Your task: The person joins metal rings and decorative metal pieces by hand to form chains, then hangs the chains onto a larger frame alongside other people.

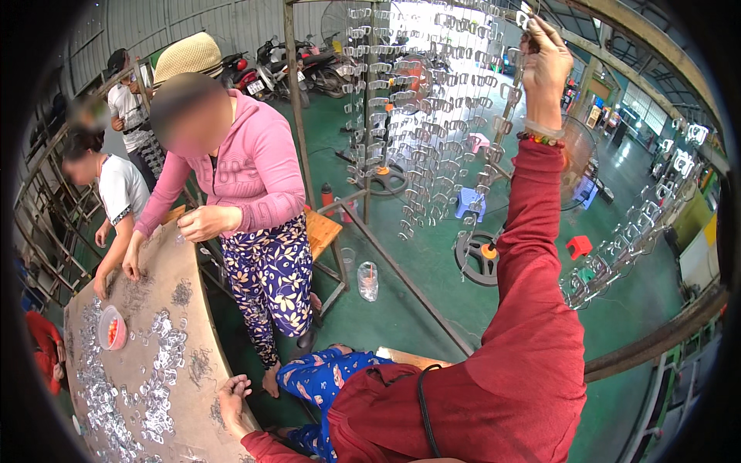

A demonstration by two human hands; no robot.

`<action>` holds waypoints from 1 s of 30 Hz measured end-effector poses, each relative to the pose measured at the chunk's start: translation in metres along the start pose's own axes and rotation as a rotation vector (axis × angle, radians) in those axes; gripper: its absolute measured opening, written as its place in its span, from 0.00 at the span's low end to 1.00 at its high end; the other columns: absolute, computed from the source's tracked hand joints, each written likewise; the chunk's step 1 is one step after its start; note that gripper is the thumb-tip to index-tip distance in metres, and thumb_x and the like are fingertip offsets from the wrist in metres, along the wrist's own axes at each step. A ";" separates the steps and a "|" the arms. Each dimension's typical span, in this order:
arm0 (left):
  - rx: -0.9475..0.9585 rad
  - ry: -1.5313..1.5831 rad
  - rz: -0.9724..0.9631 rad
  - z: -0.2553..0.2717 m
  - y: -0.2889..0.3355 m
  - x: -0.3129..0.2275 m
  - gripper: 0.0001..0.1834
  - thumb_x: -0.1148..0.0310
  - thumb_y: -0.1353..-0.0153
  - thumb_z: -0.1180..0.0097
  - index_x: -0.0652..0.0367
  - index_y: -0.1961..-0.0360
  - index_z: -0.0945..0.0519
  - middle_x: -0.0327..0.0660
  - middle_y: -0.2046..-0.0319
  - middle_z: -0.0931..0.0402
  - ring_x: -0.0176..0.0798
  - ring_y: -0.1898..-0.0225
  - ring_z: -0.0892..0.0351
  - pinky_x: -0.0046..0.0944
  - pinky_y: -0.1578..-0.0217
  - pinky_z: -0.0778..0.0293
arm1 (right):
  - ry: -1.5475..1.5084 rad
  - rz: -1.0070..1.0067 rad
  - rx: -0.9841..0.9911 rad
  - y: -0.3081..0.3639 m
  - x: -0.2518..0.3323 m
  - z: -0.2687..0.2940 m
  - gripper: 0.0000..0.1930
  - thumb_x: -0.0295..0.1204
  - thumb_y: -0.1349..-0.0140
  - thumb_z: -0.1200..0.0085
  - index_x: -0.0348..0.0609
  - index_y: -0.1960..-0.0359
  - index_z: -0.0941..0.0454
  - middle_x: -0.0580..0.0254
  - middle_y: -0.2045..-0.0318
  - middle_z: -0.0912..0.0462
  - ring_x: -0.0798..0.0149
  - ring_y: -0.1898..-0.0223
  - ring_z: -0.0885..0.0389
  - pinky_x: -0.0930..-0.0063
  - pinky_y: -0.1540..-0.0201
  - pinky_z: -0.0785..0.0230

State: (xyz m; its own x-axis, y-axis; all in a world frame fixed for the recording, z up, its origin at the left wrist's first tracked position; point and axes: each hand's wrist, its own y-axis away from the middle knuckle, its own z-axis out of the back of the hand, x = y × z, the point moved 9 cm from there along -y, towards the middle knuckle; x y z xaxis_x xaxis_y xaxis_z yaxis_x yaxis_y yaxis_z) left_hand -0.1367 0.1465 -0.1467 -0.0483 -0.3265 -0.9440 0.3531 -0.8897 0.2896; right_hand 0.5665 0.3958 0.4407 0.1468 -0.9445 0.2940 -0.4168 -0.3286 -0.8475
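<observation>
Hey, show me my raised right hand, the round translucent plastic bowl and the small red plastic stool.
Your raised right hand (549, 62): head view, middle of the hand.
Round translucent plastic bowl (110, 315): head view, upper inner wall.
Small red plastic stool (579, 244): head view, the seat.

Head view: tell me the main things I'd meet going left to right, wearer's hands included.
Pink bowl → wearer's left hand → wooden stool → clear plastic item on the floor → wearer's raised right hand → red stool.

A silver strand (511, 92) hangs by the right hand (546, 58); dark wires (202, 366) lie scattered beside the left hand (233, 395).
</observation>
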 end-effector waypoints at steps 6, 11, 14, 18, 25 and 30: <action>-0.005 -0.040 -0.014 -0.010 0.003 -0.005 0.11 0.82 0.38 0.54 0.70 0.56 0.24 0.44 0.62 0.22 0.37 0.61 0.20 0.31 0.65 0.21 | 0.168 0.063 -0.119 -0.042 0.023 0.040 0.09 0.19 0.47 0.39 0.34 0.63 0.19 0.62 0.70 0.16 0.74 0.74 0.21 0.87 0.73 0.30; -0.064 -0.032 0.029 0.025 0.012 0.013 0.10 0.76 0.37 0.51 0.67 0.55 0.23 0.41 0.64 0.22 0.33 0.64 0.21 0.28 0.67 0.24 | 0.285 0.095 -0.132 -0.052 -0.006 -0.001 0.09 0.21 0.46 0.40 0.35 0.62 0.19 0.61 0.69 0.17 0.70 0.69 0.20 0.79 0.65 0.28; -0.088 0.203 -0.121 0.007 0.028 -0.008 0.17 0.66 0.40 0.47 0.66 0.53 0.23 0.34 0.72 0.23 0.24 0.79 0.33 0.25 0.74 0.31 | 0.466 0.253 0.036 0.062 0.009 -0.101 0.08 0.22 0.46 0.41 0.36 0.63 0.20 0.60 0.70 0.17 0.69 0.69 0.20 0.78 0.65 0.27; 0.096 0.268 -0.232 -0.029 0.017 -0.042 0.19 0.59 0.40 0.47 0.65 0.57 0.24 0.35 0.70 0.24 0.28 0.68 0.27 0.26 0.64 0.29 | 0.625 0.018 0.578 0.265 -0.061 -0.145 0.07 0.23 0.45 0.42 0.36 0.64 0.20 0.60 0.70 0.17 0.69 0.70 0.20 0.77 0.65 0.27; -0.137 -0.143 -0.008 0.010 0.009 0.006 0.14 0.75 0.46 0.49 0.53 0.60 0.17 0.38 0.65 0.18 0.33 0.70 0.20 0.35 0.69 0.23 | 0.455 -0.267 1.230 0.505 -0.137 -0.211 0.06 0.25 0.43 0.44 0.38 0.65 0.21 0.60 0.71 0.18 0.67 0.70 0.20 0.75 0.66 0.27; -0.151 -0.179 0.036 0.002 0.014 -0.003 0.14 0.74 0.47 0.48 0.50 0.60 0.17 0.38 0.66 0.18 0.33 0.69 0.19 0.36 0.68 0.24 | 0.493 -0.293 1.295 0.528 -0.165 -0.203 0.05 0.26 0.42 0.45 0.39 0.66 0.21 0.59 0.71 0.18 0.67 0.70 0.20 0.74 0.66 0.27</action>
State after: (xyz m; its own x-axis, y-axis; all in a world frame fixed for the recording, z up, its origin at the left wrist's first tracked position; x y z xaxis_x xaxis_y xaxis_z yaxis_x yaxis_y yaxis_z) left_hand -0.1340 0.1343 -0.1398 -0.1933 -0.4205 -0.8864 0.4927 -0.8229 0.2829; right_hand 0.1404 0.3778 0.0344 -0.3532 -0.8354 0.4211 0.7181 -0.5306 -0.4503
